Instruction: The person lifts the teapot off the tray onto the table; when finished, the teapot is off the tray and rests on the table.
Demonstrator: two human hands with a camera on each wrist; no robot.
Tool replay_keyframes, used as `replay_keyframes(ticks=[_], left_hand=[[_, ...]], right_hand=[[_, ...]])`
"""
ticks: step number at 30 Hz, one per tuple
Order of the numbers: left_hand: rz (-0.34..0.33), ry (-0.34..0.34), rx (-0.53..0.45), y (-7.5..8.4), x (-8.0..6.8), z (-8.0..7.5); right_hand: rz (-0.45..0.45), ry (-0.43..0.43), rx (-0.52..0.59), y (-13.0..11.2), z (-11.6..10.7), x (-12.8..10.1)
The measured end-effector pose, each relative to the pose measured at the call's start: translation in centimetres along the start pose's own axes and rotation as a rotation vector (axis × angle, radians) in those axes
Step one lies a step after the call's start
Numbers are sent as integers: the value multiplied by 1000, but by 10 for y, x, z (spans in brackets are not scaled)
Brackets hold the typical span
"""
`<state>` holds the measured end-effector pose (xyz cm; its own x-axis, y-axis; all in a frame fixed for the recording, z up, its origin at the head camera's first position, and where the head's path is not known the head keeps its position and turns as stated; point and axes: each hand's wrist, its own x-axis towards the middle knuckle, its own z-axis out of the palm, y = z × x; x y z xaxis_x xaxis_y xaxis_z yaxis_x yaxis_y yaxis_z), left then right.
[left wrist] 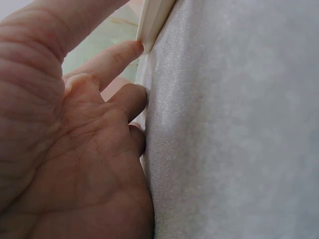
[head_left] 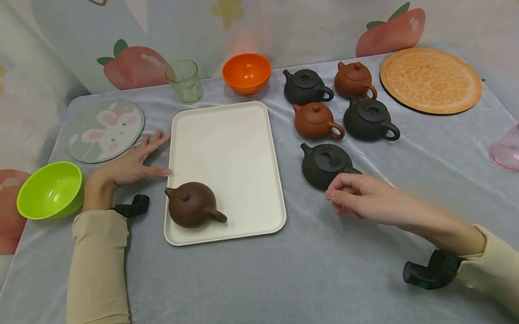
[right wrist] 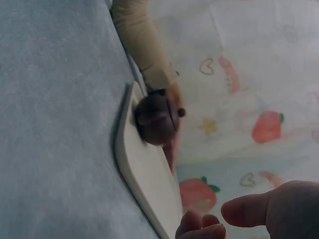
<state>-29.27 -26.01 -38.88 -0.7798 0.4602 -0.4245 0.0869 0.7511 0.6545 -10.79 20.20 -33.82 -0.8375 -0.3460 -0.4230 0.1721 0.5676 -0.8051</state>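
Note:
A dark brown teapot (head_left: pixel 192 205) stands on the near left part of the cream tray (head_left: pixel 252 209). My left hand (head_left: pixel 134 162) is spread at the tray's left side, and in the left wrist view a fingertip (left wrist: pixel 135 46) meets the tray's edge. Right of the tray, my right hand (head_left: pixel 362 199) overlaps the handle end of the nearest black teapot (head_left: pixel 325 165) in the head view. Its fingers are loosely bent. In the right wrist view a gap shows between thumb (right wrist: pixel 244 209) and fingers, with nothing held there.
Beyond the nearest black teapot stand two reddish-brown teapots (head_left: pixel 313 119) and two black ones (head_left: pixel 367 117). An orange bowl (head_left: pixel 249 85), green glass (head_left: pixel 186 88), rabbit mat (head_left: pixel 100 146), green bowl (head_left: pixel 50 207), round orange board (head_left: pixel 432 79) and tipped pink glass (head_left: pixel 518 148) lie around.

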Motion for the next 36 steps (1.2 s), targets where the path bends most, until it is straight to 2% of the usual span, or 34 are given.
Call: replay_keyframes(ticks=[8,13,20,28,33,36], left_hand=[[4,-4,-14,-2,0,3],[2,-1,-15,-3,-3,3],[5,-11,-23,-2,-4,4],[6,-7,-14,-2,-2,4],[14,-7,5,0,-2,2],[10,-7,9,1,-3,1]], right_hand=[[-99,-55,-47,-6,32,32],[-118,-90,-56,-17,46,52],[-99,-129,-53,-34,64,77],[-140,-165,-137,-54,82,89],[-96,-176,-90,-62,93,100],[-52,-204,0,-66,99,105]])
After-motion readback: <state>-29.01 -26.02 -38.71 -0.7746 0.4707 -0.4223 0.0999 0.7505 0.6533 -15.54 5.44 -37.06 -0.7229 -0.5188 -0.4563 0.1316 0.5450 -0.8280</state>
